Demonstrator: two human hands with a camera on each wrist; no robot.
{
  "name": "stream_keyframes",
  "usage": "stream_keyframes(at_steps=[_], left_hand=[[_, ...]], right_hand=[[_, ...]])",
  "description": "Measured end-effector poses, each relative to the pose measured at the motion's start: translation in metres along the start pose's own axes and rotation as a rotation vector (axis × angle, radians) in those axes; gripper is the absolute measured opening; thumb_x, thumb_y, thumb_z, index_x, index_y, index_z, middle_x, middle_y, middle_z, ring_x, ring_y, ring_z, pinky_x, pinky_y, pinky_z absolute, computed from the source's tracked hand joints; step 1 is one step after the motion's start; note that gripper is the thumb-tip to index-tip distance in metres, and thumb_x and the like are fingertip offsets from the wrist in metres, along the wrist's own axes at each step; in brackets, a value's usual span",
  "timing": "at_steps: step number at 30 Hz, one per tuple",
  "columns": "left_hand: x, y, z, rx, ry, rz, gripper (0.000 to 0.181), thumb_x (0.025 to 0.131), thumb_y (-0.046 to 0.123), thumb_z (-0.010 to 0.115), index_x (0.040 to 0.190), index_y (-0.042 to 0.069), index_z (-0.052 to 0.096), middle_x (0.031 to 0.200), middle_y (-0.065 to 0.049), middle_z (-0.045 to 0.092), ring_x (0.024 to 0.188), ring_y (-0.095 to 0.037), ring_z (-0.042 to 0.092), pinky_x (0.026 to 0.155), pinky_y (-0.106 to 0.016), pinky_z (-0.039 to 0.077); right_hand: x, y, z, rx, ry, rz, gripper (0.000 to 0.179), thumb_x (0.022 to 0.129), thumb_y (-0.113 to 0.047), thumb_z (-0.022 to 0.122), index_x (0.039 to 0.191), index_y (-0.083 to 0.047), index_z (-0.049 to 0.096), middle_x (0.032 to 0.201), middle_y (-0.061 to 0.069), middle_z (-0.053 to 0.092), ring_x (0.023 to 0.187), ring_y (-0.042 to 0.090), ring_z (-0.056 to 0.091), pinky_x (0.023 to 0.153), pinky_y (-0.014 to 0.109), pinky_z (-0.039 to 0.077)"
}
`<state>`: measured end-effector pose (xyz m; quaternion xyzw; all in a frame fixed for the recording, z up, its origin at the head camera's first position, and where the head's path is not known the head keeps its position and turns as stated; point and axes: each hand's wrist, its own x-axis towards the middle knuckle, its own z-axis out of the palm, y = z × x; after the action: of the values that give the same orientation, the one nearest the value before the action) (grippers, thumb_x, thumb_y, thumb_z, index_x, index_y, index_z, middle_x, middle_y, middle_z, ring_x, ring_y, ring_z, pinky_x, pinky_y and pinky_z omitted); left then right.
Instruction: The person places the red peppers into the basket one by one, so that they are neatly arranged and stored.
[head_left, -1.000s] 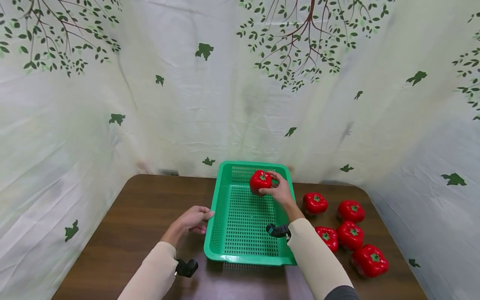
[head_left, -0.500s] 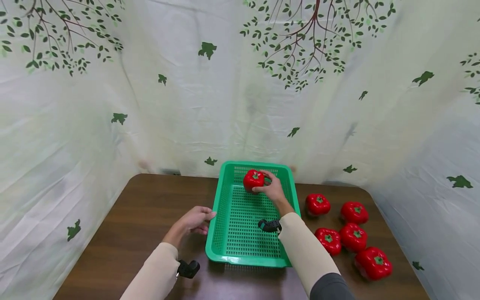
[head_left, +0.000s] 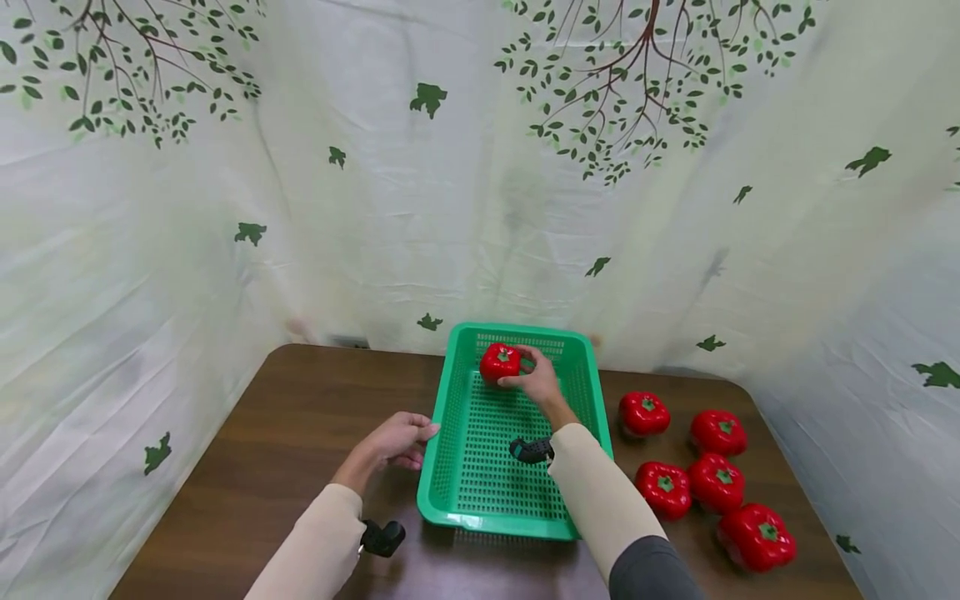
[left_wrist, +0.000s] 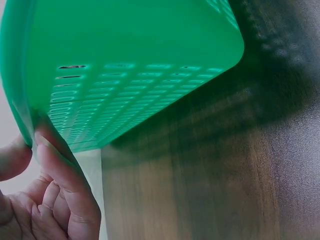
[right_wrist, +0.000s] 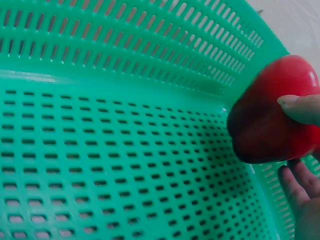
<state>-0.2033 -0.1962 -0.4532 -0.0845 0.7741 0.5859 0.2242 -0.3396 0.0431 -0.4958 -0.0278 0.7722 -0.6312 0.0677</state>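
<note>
A green slotted plastic basket stands on the brown table. My left hand pinches its left rim between thumb and fingers; the left wrist view shows the fingertips against the rim's underside. Inside the basket, toward its far left corner, my right hand holds a glossy red bell pepper with a green stem. In the right wrist view the thumb lies on the side of the pepper, close over the slotted floor, with other fingers below it.
Right of the basket several more red bell peppers lie on the wooden table, one close to the basket's far right side. A pale curtain with leaf prints hangs behind the table's far edge.
My right hand has carried the bell pepper leftward and a little lower inside the basket, toward the far left corner. My left hand keeps its pinch on the rim. The view has shifted slightly.
</note>
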Motion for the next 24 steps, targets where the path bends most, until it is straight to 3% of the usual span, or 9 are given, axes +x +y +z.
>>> stream_keyframes(at_steps=[16, 24], left_hand=[[0.002, -0.002, -0.001, 0.005, 0.006, -0.003, 0.026, 0.1, 0.02, 0.052, 0.11, -0.003, 0.059, 0.086, -0.01, 0.06, 0.055, -0.014, 0.054, 0.054, -0.025, 0.052], [0.003, -0.003, 0.0, -0.011, 0.0, -0.004, 0.025, 0.1, 0.019, 0.052, 0.109, -0.002, 0.059, 0.083, -0.009, 0.06, 0.054, -0.014, 0.054, 0.054, -0.025, 0.052]], right_hand=[[0.002, 0.005, 0.027, 0.068, 0.006, 0.009, 0.071, 0.08, 0.006, 0.073, 0.142, -0.009, 0.043, 0.148, 0.015, 0.038, 0.133, 0.037, 0.04, 0.098, 0.048, 0.046], [0.006, 0.006, 0.032, 0.05, 0.004, 0.023, 0.072, 0.08, 0.006, 0.073, 0.143, -0.011, 0.043, 0.147, 0.015, 0.039, 0.133, 0.037, 0.041, 0.098, 0.046, 0.046]])
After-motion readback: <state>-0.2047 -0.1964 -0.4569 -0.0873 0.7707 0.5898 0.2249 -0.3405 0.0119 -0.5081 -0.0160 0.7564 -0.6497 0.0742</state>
